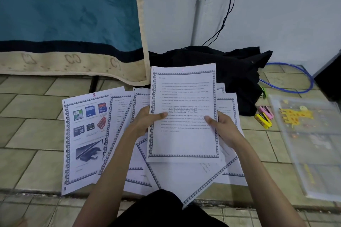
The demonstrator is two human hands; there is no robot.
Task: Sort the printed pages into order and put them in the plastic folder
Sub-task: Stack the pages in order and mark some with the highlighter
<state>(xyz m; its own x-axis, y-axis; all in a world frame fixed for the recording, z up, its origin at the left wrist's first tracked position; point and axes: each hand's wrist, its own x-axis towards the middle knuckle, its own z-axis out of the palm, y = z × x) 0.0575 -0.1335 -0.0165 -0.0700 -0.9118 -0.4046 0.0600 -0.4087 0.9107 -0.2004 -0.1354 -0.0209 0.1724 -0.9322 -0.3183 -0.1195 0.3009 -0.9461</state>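
At the bottom of the frame, two bare forearms are reaching forward over a tiled floor (pixel 36 125). The left hand (pixel 145 121) and right hand (pixel 221 127) are each pinching a side edge of the page marked 1 (pixel 184 97), holding it at centre frame. Beneath it, loose pages (pixel 184 177) are lying fanned out, with the page marked 8 (pixel 83 140) at the left. The plastic folder (pixel 310 143) is lying at the right, with small staplers (pixel 263 117) just beside it. Farther back, dark cloth (pixel 230 71) is sitting against the wall, and a blue blanket (pixel 64 8) is hanging at upper left.
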